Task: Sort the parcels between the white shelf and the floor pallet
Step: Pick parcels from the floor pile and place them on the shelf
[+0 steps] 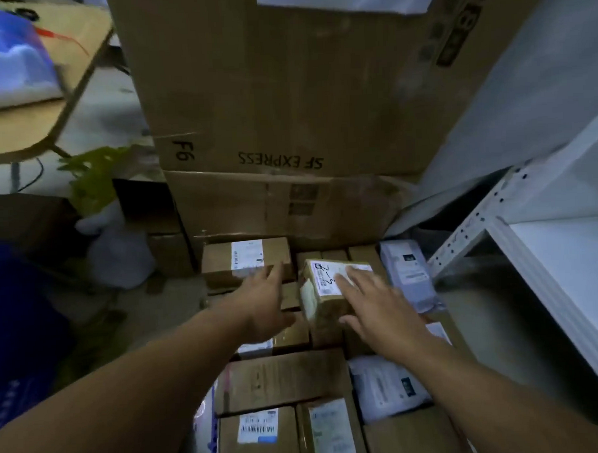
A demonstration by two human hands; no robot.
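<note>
Head cam: right hand (373, 308) lies flat, fingers straight, on a small tape-wrapped cardboard parcel (323, 293) w/ white label, tilted atop the box pile beside the white metal shelf (548, 249). Left hand (265, 306), fingers also straight, reaches to a flat brown box (220, 264) just left; contact unclear. Crinkly grey poly mailer (407, 269) on the right. Label print too blurred to read.

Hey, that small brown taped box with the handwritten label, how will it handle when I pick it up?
The small brown taped cardboard box probably stays stiff, since its edges look crisp. Its taped surface may feel slippery under the right hand. It sits tilted atop other brown boxes, so a push could tip it.
</note>
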